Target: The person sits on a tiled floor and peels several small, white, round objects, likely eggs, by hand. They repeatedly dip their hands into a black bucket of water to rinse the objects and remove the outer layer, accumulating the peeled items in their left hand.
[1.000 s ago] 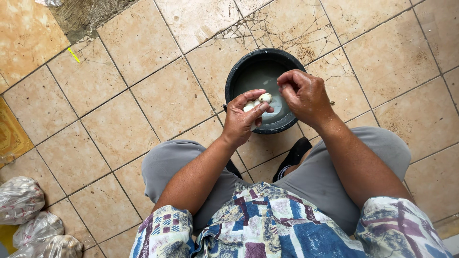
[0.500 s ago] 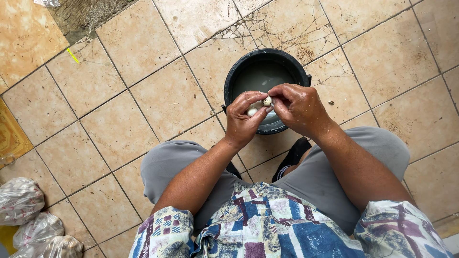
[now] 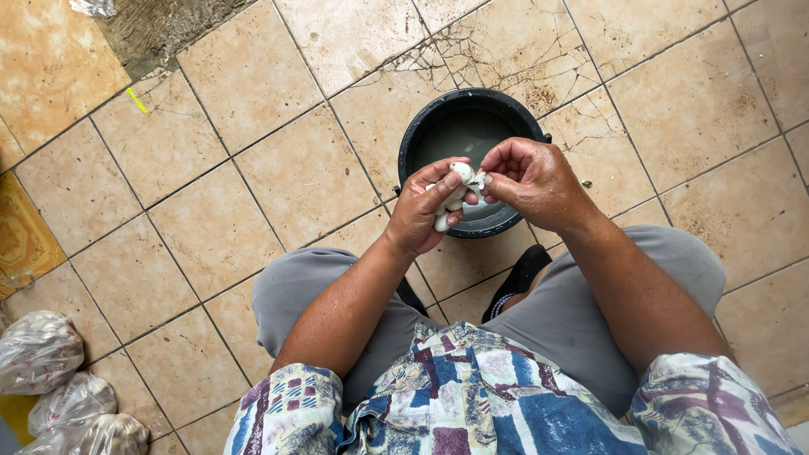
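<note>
The person is sitting low over the tiled floor (image 3: 211,219), knees in grey trousers spread apart. The left hand (image 3: 430,211) is curling closed around a small white garlic bulb (image 3: 455,195), gripping it from below. The right hand (image 3: 535,181) is pinching the bulb's top between thumb and fingertips. Both hands are hovering above the near rim of a black bucket (image 3: 421,126). Clear plastic bags (image 3: 50,379) are lying at the floor's near left corner.

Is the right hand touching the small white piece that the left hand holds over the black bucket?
Touching. The head view shows the right hand's fingertips pinching the white piece.
</note>
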A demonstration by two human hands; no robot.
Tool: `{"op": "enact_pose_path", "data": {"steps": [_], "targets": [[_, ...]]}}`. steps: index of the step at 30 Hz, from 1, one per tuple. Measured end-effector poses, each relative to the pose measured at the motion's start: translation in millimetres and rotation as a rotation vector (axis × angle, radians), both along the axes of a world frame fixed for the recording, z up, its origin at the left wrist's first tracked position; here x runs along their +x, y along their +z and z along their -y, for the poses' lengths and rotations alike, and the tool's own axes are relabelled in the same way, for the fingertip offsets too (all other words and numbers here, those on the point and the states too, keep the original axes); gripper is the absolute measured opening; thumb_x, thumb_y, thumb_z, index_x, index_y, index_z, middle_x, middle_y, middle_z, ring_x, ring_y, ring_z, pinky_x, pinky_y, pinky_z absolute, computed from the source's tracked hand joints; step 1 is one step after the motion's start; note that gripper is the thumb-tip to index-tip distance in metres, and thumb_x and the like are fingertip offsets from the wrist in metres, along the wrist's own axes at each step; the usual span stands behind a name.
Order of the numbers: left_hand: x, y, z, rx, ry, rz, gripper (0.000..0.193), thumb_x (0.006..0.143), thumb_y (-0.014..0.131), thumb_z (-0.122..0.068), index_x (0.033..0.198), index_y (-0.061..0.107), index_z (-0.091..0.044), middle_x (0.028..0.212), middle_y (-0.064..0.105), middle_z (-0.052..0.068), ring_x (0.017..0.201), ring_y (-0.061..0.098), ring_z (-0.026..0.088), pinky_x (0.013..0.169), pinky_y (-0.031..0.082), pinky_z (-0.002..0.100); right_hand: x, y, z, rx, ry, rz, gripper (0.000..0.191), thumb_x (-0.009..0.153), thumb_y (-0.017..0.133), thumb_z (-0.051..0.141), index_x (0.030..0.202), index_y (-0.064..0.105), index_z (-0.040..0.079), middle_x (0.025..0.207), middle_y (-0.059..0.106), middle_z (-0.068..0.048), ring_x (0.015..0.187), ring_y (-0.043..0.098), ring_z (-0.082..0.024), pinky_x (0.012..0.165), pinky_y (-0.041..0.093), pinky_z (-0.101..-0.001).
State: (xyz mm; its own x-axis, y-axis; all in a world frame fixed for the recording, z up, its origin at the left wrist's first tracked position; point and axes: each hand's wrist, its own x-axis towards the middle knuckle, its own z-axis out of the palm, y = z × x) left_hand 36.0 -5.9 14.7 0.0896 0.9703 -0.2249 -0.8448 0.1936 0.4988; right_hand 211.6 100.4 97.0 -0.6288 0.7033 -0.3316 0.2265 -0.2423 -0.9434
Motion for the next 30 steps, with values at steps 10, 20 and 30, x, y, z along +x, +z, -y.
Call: {"op": "enact_pose_path", "data": {"steps": [10,20,30], "targets": [[-6,14,-4,0.008,-0.086,-0.181,0.048,0.105,0.062,-0.023,0.146,0.053,-0.001,0.110,0.069,0.012,0.090,0.070,0.013,0.055,0.051,0.019,-3,4,1,0.394,0.045,0.127,0.017,0.100,0.067,0.014,0.108,0.071,-0.001,0.099,0.071,-0.005,0.087,0.070,-0.008,0.075,0.059,-0.0242],[2,9,-5,-0.020,-0.023,-0.374,0.027,0.101,0.068,-0.019,0.122,0.060,-0.005,0.105,0.069,0.007,0.090,0.073,0.014,0.053,0.048,0.019,-8,8,8,0.341,0.037,0.193,0.013,0.099,0.065,0.009,0.107,0.071,0.000,0.091,0.074,-0.004,0.081,0.068,-0.006,0.070,0.056,-0.0233],[7,3,-5,-0.082,0.004,-0.138,0.029,0.108,0.058,-0.023,0.128,0.061,-0.001,0.109,0.071,0.009,0.087,0.072,0.014,0.055,0.051,0.020,-10,-6,10,0.225,-0.048,0.057,0.008,0.101,0.060,0.002,0.108,0.058,0.002,0.097,0.066,-0.005,0.087,0.066,-0.008,0.076,0.059,-0.0258]]}}
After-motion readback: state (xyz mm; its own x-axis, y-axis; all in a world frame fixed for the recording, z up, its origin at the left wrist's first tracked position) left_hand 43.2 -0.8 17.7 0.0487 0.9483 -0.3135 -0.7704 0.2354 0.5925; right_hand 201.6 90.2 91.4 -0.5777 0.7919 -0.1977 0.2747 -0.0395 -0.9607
